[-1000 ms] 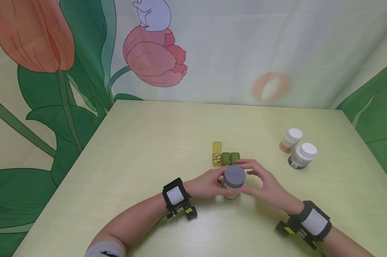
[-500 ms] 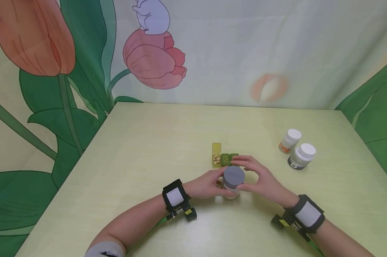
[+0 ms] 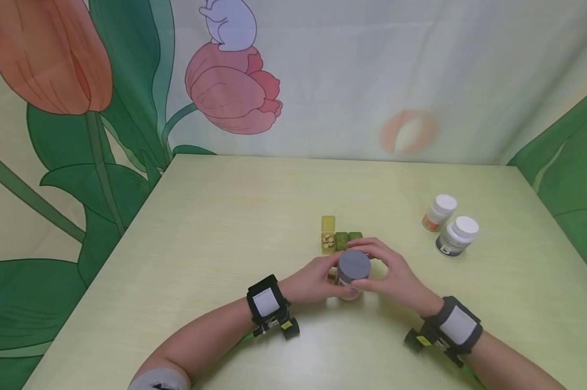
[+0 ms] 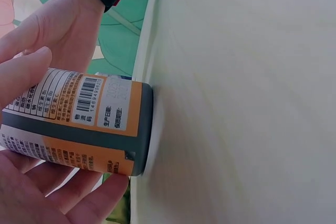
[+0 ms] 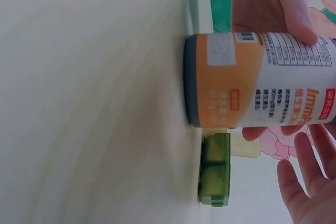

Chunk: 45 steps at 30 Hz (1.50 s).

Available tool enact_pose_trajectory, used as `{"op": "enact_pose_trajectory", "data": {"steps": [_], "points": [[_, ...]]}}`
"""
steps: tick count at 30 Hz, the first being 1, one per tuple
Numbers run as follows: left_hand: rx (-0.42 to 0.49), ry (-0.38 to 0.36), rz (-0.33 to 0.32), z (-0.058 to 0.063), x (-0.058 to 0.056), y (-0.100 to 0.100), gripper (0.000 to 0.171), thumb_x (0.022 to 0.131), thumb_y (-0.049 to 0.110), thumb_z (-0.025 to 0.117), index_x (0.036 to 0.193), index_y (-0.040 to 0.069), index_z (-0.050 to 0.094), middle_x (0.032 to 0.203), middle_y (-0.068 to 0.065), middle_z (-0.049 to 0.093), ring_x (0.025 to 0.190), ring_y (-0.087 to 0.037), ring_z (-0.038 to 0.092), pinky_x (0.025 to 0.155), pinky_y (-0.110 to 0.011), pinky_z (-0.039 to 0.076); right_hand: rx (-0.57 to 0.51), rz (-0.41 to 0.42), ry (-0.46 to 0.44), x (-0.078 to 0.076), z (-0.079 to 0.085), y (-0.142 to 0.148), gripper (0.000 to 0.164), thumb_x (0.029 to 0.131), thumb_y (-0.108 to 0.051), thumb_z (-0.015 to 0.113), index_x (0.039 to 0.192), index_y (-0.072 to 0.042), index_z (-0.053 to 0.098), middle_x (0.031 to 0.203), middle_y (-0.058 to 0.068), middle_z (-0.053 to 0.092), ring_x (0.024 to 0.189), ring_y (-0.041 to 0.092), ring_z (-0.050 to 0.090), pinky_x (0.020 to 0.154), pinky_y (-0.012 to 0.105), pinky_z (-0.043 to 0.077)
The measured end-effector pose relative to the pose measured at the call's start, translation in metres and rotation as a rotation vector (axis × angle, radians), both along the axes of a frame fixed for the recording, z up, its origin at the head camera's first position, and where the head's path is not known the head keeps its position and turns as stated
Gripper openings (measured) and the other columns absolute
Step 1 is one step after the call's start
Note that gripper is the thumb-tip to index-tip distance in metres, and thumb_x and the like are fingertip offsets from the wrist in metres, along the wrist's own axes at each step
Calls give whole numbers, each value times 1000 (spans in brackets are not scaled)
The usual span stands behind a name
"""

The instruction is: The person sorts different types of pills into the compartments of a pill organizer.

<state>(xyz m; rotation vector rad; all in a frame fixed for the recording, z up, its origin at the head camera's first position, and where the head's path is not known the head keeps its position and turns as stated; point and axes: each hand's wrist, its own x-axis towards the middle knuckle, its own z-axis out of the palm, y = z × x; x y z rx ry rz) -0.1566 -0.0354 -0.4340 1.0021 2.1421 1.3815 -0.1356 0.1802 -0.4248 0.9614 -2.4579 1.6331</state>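
A bottle stands upright on the worktop between the left hand at 9 o'clock and the right hand at 3 o'clock. A pill box lies just behind at 12 o'clock; two bottles stand well apart at 2 o'clock.

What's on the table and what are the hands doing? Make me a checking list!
Surface: pale yellow-green table, bottle standing on it.
Job's things: orange-labelled bottle with grey lid, upright.
Clutter: pill box, one yellow compartment open with pills; two white-capped bottles at right.
Hands: left hand grips the bottle's body; right hand curls round the lid.
Cables: green lead by left wrist camera.
Surroundings: tulip-print cloth behind.
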Motion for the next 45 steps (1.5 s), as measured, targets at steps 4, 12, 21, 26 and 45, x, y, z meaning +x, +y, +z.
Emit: {"op": "enact_pose_trajectory", "data": {"steps": [4, 12, 21, 26, 45], "points": [[-5, -15, 8, 0, 1, 0, 57, 85, 23, 77, 134, 16, 50, 118, 8, 60, 108, -7, 53, 88, -27, 46, 23, -23, -2, 1, 1, -1, 54, 75, -4, 83, 125, -9, 62, 129, 8, 55, 117, 13, 50, 91, 31, 43], [-123, 18, -7, 3, -7, -14, 60, 86, 37, 75, 136, 17, 48, 128, 5, 57, 118, -8, 51, 96, -33, 42, 94, -105, -33, 8, 2, 12, 51, 79, -7, 81, 124, -10, 58, 117, -1, 62, 106, 10, 56, 90, 36, 45], [-112, 76, 113, 13, -26, -54, 42, 95, 30, 65, 130, 9, 55, 126, -4, 60, 112, -13, 56, 96, -41, 42, 88, -257, -18, -3, 7, 57, 47, 84, 3, 72, 127, 1, 53, 112, -8, 59, 103, 1, 53, 85, 14, 43], [-97, 108, 165, 15, -29, -64, 37, 95, 27, 65, 125, 6, 58, 122, -6, 62, 108, -14, 59, 94, -42, 44, 66, -354, -59, -23, 7, 71, 47, 88, 1, 70, 130, 5, 49, 114, -9, 54, 107, -3, 49, 82, 12, 44], [-97, 154, 204, 20, -33, -66, 35, 95, 25, 65, 124, 5, 59, 121, -9, 62, 106, -15, 60, 92, -46, 44, 100, -645, -76, -80, 11, 64, 75, 94, -29, 66, 148, 3, 24, 142, 27, 36, 130, 40, 35, 103, 51, 34]]}}
